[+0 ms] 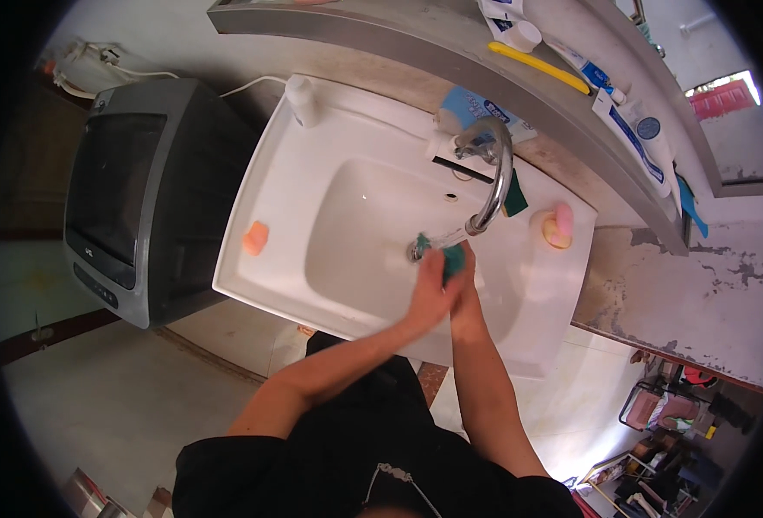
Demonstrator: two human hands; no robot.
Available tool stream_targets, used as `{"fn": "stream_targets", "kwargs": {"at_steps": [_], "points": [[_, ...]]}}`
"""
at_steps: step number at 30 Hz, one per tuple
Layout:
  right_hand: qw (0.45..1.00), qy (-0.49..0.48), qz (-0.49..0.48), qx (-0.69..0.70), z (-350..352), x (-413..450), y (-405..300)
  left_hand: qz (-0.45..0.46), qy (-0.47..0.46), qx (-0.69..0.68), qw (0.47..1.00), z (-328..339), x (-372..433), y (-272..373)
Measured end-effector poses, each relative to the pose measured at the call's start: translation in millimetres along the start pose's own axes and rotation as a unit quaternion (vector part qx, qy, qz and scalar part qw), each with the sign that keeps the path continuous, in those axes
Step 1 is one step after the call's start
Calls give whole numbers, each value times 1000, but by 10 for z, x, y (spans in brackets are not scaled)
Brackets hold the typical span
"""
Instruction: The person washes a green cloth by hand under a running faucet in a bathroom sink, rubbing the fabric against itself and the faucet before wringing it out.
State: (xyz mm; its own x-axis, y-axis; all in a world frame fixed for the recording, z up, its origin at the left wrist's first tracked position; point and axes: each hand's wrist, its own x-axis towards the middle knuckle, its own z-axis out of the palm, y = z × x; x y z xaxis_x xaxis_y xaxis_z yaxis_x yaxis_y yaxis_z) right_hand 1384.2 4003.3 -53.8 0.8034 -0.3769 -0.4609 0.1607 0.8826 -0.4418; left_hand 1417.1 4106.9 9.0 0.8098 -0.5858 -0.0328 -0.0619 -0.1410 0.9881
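Note:
My left hand [430, 292] and my right hand [468, 275] are close together over the white washbasin [362, 239]. Between them is a wet green cloth or scouring pad [454, 262], gripped from both sides. Blur hides the exact finger positions. Water runs from the curved chrome faucet [503, 168] just above the hands. Another bit of green [423, 243] shows beside the metal drain [413, 252]; whether it belongs to the same piece I cannot tell.
A green scouring sponge [515, 194] lies behind the faucet. Pink and yellow soap [557, 230] sits on the right rim, an orange piece [255, 238] on the left. A white bottle [301, 100] stands at the back-left corner. Above juts a shelf [381, 42]; left is a grey washing machine [141, 201].

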Motion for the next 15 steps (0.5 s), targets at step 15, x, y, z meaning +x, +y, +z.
{"fn": "stream_targets", "kwargs": {"at_steps": [15], "points": [[921, 211, -86, -317, 464, -266, -85, -231, -9, -153, 961, -705, 575, -520]]}}
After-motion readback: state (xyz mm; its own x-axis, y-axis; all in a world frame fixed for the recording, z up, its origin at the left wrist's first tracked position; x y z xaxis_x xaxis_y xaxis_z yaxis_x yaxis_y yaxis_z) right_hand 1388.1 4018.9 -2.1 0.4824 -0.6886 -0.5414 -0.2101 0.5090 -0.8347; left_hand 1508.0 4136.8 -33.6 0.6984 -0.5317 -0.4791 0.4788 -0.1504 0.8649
